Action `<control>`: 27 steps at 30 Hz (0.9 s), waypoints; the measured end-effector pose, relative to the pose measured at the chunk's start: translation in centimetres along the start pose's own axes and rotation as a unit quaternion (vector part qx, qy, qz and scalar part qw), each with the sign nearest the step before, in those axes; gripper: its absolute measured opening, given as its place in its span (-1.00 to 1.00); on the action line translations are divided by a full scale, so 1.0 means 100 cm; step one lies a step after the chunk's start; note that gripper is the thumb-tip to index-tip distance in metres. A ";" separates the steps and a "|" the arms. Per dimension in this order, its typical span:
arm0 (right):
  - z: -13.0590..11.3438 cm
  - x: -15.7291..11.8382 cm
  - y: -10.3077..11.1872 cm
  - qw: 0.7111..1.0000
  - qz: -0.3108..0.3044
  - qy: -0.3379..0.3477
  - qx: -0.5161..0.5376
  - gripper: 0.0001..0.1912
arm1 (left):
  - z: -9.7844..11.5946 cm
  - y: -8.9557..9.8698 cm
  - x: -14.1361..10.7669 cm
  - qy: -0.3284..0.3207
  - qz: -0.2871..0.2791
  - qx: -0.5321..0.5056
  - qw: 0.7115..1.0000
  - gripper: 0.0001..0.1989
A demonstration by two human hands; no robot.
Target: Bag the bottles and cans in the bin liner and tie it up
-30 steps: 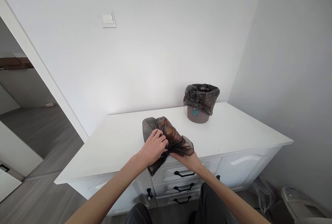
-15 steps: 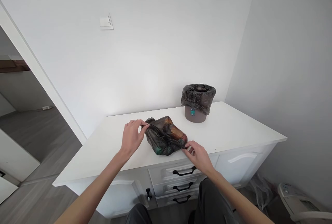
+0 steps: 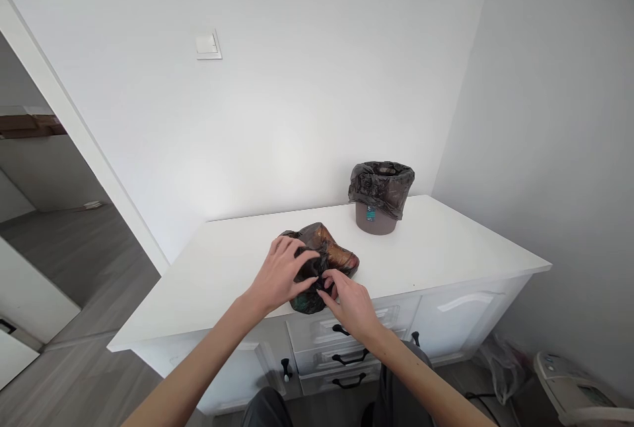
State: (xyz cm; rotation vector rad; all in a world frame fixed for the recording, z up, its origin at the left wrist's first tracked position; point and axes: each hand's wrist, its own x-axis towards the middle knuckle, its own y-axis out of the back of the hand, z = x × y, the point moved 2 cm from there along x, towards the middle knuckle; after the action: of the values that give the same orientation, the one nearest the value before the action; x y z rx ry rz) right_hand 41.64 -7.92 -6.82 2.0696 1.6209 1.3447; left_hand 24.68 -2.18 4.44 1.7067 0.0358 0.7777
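Observation:
A filled black plastic garbage bag (image 3: 341, 257) lies near the front edge of the white cabinet top. Orange-brown, red and green contents show dimly through its thin film. Over the bag's left side is my left hand (image 3: 281, 275), its thumb and fingers apart around the gathered black plastic, touching the bag. My right hand (image 3: 351, 303) comes in from the right and pinches the twisted plastic at the bag's near middle between thumb and fingers. Both hands' fingertips are close together, and they hide part of the gathered plastic.
A grey-brown trash bin (image 3: 375, 221) lined with a black bag stands at the back right of the cabinet top (image 3: 456, 242). Drawers with black handles (image 3: 349, 381) are below. On the floor at right lie clear plastic (image 3: 500, 367) and a pale appliance (image 3: 569, 381).
My hands were apart, stretching the bag's edge between them. Now they have come together over the bag, the plastic is bunched up, and my left hand's fingers have spread.

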 end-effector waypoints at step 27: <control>-0.030 -0.057 0.044 0.961 -0.114 0.250 -0.023 -0.65 | 0.037 -0.006 -0.048 -0.151 0.020 0.026 0.988 -0.75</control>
State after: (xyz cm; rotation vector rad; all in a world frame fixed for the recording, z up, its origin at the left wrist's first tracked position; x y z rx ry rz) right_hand 42.53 -15.57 -5.38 1.5273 1.9156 1.8971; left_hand 23.07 -7.21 1.34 1.8638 -0.1884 0.5436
